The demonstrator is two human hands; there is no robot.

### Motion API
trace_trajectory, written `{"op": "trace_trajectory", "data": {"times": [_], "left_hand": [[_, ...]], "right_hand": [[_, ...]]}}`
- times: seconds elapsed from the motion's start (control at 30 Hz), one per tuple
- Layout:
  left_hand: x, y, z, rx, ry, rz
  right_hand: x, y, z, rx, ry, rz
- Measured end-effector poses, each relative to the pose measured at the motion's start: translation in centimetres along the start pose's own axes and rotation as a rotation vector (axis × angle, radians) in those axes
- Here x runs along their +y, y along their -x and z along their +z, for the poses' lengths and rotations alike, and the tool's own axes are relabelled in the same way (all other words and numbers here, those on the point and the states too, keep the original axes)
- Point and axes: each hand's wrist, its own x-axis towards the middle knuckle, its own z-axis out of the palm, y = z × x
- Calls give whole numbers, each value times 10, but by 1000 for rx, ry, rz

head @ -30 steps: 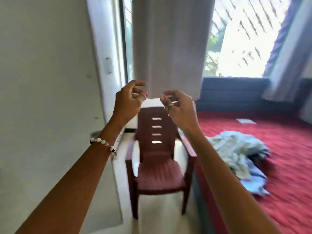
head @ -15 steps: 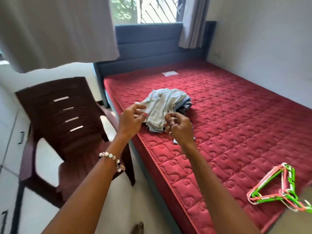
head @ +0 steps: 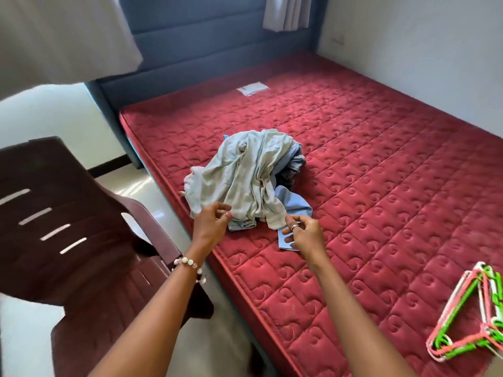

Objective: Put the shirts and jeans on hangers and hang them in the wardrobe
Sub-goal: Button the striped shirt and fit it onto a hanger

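I see the pile of clothes [head: 250,180] heaped on the red mattress [head: 381,164], just beyond both hands at twelve o'clock. My left hand [head: 211,227] hovers at the pile's near edge, fingers loosely curled, gripping nothing. My right hand [head: 304,235] sits over a light blue garment [head: 295,205], its fingers bent together; whether it pinches cloth I cannot tell. The hangers [head: 473,322] lie bunched at four o'clock, well apart. A brown chair [head: 68,240] crowds nine o'clock, beside the mattress edge. Bare mattress spreads toward two o'clock.
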Motion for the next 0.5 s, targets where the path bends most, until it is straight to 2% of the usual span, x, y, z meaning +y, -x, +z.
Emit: {"op": "trace_trajectory", "data": {"times": [0.37,0.5], "left_hand": [[-36,-134,25,-8,-115,-235],[-49,-192,34,-32,-115,-281]], "right_hand": [[12,-168,43,-58,43,203],[10,-239,72,-33,146,227]]}}
